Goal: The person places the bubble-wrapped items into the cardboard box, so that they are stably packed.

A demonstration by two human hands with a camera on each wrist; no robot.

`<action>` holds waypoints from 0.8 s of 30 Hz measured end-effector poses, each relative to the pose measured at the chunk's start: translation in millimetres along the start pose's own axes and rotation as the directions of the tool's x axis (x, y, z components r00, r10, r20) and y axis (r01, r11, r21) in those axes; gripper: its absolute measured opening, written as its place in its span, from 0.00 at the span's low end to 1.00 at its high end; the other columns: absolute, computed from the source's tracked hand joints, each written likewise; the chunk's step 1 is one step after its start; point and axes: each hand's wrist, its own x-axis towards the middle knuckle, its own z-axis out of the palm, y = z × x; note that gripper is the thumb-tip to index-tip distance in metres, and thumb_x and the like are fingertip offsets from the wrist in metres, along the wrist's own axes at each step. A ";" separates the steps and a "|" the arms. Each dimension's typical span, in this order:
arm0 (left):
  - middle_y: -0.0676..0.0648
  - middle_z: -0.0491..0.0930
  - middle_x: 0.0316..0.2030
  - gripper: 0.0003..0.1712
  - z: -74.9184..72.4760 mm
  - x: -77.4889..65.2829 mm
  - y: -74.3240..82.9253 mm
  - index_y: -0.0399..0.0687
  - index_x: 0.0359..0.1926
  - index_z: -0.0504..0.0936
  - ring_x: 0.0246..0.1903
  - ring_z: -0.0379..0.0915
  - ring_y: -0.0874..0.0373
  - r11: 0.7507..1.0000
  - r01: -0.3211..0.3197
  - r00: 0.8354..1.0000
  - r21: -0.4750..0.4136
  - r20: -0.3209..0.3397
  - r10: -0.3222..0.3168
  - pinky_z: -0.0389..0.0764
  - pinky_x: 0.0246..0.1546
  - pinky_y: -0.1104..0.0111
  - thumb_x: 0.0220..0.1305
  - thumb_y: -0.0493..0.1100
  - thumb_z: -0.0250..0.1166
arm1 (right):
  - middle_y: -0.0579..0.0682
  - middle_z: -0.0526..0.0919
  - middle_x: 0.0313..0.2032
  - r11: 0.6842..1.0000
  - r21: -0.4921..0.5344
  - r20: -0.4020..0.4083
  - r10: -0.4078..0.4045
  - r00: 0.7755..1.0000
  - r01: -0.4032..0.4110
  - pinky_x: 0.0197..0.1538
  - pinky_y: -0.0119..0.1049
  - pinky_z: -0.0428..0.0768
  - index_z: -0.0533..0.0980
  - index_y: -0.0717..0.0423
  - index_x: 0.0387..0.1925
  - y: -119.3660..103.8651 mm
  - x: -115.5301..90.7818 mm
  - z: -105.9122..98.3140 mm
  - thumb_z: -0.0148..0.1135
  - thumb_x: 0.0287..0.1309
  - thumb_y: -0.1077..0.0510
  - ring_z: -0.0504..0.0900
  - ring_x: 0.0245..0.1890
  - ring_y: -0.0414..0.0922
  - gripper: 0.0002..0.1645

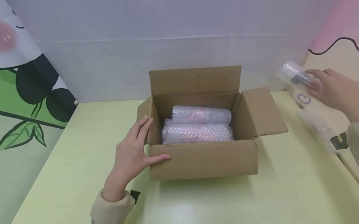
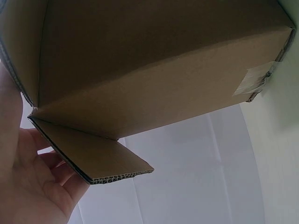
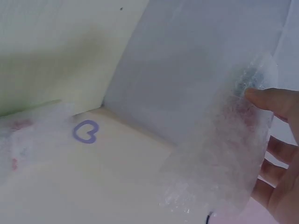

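An opened cardboard box (image 1: 203,159) stands on the table with its flaps folded out. Inside it lie several bubble-wrapped cylinders (image 1: 197,131), with pinkish print showing through the wrap. My left hand (image 1: 130,152) holds the box's near left corner, its thumb along the front flap and its fingers against the left flap (image 2: 93,149). To the right of the box and raised, my right hand (image 1: 339,87) grips another bubble-wrapped cylinder (image 3: 224,135) between thumb and fingers. A dark part shows through this wrap; what is inside cannot be made out.
A further bubble-wrapped item (image 1: 316,124) lies by the table's right edge, under the right forearm. Behind the box hangs a pale cloth (image 1: 175,52). The table (image 1: 190,209) extends in front of the box. Printed cloths border both sides.
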 end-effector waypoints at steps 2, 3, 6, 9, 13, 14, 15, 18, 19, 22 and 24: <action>0.41 0.69 0.66 0.67 -0.9 0.1 0.1 0.42 0.69 0.65 0.59 0.72 0.45 1.000 0.001 1.000 0.000 0.001 -0.001 0.71 0.16 0.67 0.40 0.88 0.48 | 0.72 0.72 0.53 0.999 -0.009 -0.038 -0.037 0.999 0.036 0.30 0.68 0.71 0.63 0.52 0.68 -13.3 3.8 -10.2 0.62 0.59 0.54 0.75 0.44 0.71 0.36; 0.41 0.69 0.66 0.67 -1.4 0.2 0.3 0.42 0.69 0.65 0.59 0.72 0.45 1.000 0.001 1.000 0.001 0.001 -0.001 0.72 0.16 0.67 0.40 0.88 0.48 | 0.72 0.72 0.54 0.999 -0.015 -0.055 -0.053 0.997 0.052 0.30 0.68 0.71 0.63 0.51 0.68 -19.7 5.2 -15.0 0.63 0.58 0.55 0.75 0.44 0.71 0.37; 0.41 0.69 0.66 0.67 -2.7 0.4 0.8 0.42 0.69 0.65 0.60 0.72 0.45 1.000 0.002 1.000 0.003 0.006 -0.002 0.72 0.16 0.66 0.40 0.88 0.48 | 0.70 0.73 0.53 0.995 -0.019 -0.106 -0.096 0.990 0.094 0.29 0.68 0.71 0.64 0.49 0.68 -40.1 7.7 -29.0 0.65 0.56 0.57 0.76 0.44 0.69 0.38; 0.41 0.69 0.66 0.67 -4.0 0.6 1.5 0.42 0.69 0.65 0.60 0.71 0.44 1.000 0.004 1.000 0.001 0.010 -0.004 0.72 0.16 0.66 0.40 0.88 0.47 | 0.66 0.74 0.53 0.990 -0.029 -0.143 -0.142 0.979 0.140 0.28 0.66 0.71 0.65 0.48 0.68 -61.3 8.8 -41.8 0.65 0.56 0.58 0.76 0.44 0.65 0.38; 0.41 0.68 0.66 0.67 -3.7 0.4 1.1 0.43 0.69 0.65 0.59 0.72 0.45 1.000 0.009 1.000 0.000 0.013 -0.009 0.71 0.16 0.67 0.40 0.88 0.46 | 0.63 0.76 0.50 0.975 -0.045 -0.211 -0.223 0.952 0.219 0.25 0.61 0.72 0.68 0.47 0.65 -89.5 11.1 -53.4 0.68 0.54 0.58 0.78 0.39 0.62 0.37; 0.41 0.68 0.66 0.67 -3.6 0.2 0.9 0.43 0.69 0.65 0.59 0.72 0.45 1.000 0.009 1.000 0.001 0.013 -0.009 0.71 0.16 0.67 0.40 0.88 0.46 | 0.62 0.76 0.50 0.972 -0.047 -0.219 -0.237 0.947 0.232 0.25 0.60 0.72 0.68 0.46 0.65 -96.7 11.8 -56.3 0.68 0.53 0.59 0.78 0.38 0.62 0.37; 0.41 0.68 0.66 0.67 -3.4 0.1 0.8 0.43 0.69 0.65 0.59 0.72 0.45 1.000 0.010 1.000 0.002 0.012 -0.010 0.71 0.16 0.68 0.40 0.88 0.46 | 0.62 0.77 0.50 0.965 -0.051 -0.243 -0.263 0.934 0.259 0.24 0.59 0.72 0.69 0.46 0.65 -103.3 12.3 -58.4 0.69 0.52 0.59 0.78 0.36 0.61 0.37; 0.41 0.69 0.66 0.67 -3.1 -0.2 0.6 0.43 0.69 0.65 0.59 0.72 0.46 1.000 0.009 1.000 0.002 0.007 -0.009 0.70 0.16 0.68 0.40 0.88 0.46 | 0.60 0.79 0.49 0.931 -0.069 -0.314 -0.362 0.878 0.359 0.20 0.53 0.70 0.70 0.47 0.63 -123.3 14.7 -64.4 0.71 0.49 0.61 0.78 0.32 0.59 0.38; 0.41 0.69 0.66 0.67 -3.0 -0.2 0.6 0.43 0.69 0.65 0.59 0.72 0.46 1.000 0.007 1.000 0.002 0.004 -0.007 0.70 0.16 0.68 0.40 0.88 0.46 | 0.60 0.79 0.48 0.918 -0.073 -0.330 -0.392 0.859 0.390 0.20 0.52 0.70 0.70 0.47 0.63 -130.7 15.5 -66.6 0.72 0.48 0.61 0.78 0.31 0.59 0.38; 0.41 0.69 0.66 0.67 -2.6 -0.1 0.8 0.42 0.69 0.65 0.59 0.72 0.45 1.000 0.004 1.000 0.002 -0.002 -0.004 0.70 0.16 0.68 0.41 0.88 0.46 | 0.59 0.80 0.47 0.874 -0.081 -0.356 -0.475 0.805 0.479 0.17 0.45 0.67 0.71 0.47 0.62 -150.7 19.1 -71.9 0.72 0.46 0.61 0.77 0.29 0.56 0.38; 0.41 0.69 0.66 0.67 -2.4 0.1 1.1 0.42 0.69 0.65 0.59 0.72 0.45 1.000 0.004 1.000 0.002 -0.002 -0.004 0.71 0.16 0.68 0.41 0.89 0.45 | 0.57 0.80 0.47 0.851 -0.075 -0.339 -0.511 0.790 0.519 0.17 0.40 0.65 0.71 0.46 0.62 -162.9 22.2 -75.4 0.72 0.47 0.60 0.76 0.29 0.53 0.37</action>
